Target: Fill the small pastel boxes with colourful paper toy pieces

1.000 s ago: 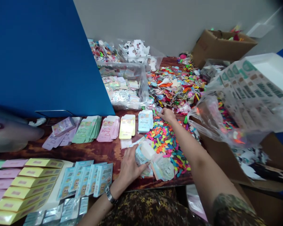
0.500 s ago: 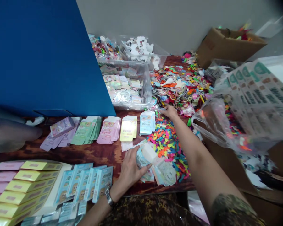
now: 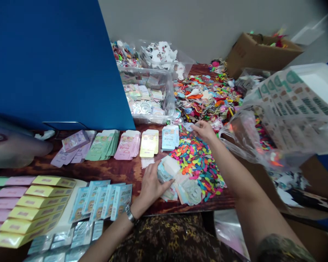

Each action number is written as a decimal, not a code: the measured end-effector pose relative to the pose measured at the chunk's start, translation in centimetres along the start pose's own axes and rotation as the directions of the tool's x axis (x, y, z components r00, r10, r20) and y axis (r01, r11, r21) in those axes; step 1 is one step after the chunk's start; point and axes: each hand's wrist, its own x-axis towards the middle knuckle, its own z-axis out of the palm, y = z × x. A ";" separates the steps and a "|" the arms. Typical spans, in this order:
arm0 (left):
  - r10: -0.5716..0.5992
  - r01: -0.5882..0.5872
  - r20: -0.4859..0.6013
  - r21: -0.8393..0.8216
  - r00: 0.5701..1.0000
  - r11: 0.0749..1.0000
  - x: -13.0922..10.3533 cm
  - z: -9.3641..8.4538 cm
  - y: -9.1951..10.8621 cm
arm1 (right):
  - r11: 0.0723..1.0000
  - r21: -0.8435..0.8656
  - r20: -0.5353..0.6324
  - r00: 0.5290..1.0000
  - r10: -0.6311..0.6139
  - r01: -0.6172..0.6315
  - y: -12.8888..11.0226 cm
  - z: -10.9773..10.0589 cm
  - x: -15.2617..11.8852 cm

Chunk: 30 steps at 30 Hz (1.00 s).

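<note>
My left hand (image 3: 152,185) is wrapped round a small light-blue paper box (image 3: 165,171) whose white flap stands open at the top. Under and beside it lie several pale printed cards and stickers (image 3: 190,191). My right hand (image 3: 205,131) pinches a small pale, see-through piece (image 3: 188,126) at the near edge of a heap of mixed small trinkets (image 3: 202,98). Below that hand spreads a pile of bright rubbery pieces (image 3: 199,163), perhaps balloons. A stack of flat blue boxes (image 3: 170,138) lies just left of the pile.
Flat yellow (image 3: 149,143), pink (image 3: 127,145), green (image 3: 102,145) and purple (image 3: 73,145) boxes line the table. Filled blue boxes (image 3: 104,200) and yellow boxes (image 3: 35,202) sit at left. Behind are a clear bin (image 3: 169,98) and a blue panel (image 3: 57,65); a plastic bag (image 3: 235,127) hangs at right.
My right hand has drawn back slightly to the right from the trinket heap, with a small pale piece now at its fingertips. My left hand keeps hold of the blue box. The view has shifted a little.
</note>
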 end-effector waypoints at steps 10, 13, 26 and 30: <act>-0.001 0.000 -0.078 -0.016 0.997 1.000 0.6 -0.2 1.0 | 0.915 0.032 0.459 0.808 -0.370 0.401 -7.9 1.3 -14.7; 0.028 -0.031 -0.102 -0.027 0.994 0.999 -0.2 -0.5 1.3 | 0.813 -0.082 0.456 0.747 -0.484 0.576 -9.2 0.9 -17.1; 0.335 -0.344 -0.121 -0.062 0.935 0.937 -1.9 -1.8 1.9 | 0.727 0.010 0.184 0.713 -0.677 0.687 -6.4 2.1 -22.5; 0.348 -0.354 -0.131 -0.024 0.928 0.935 -2.5 -2.0 2.0 | 0.725 0.014 0.088 0.721 -0.687 0.689 -6.3 2.9 -23.6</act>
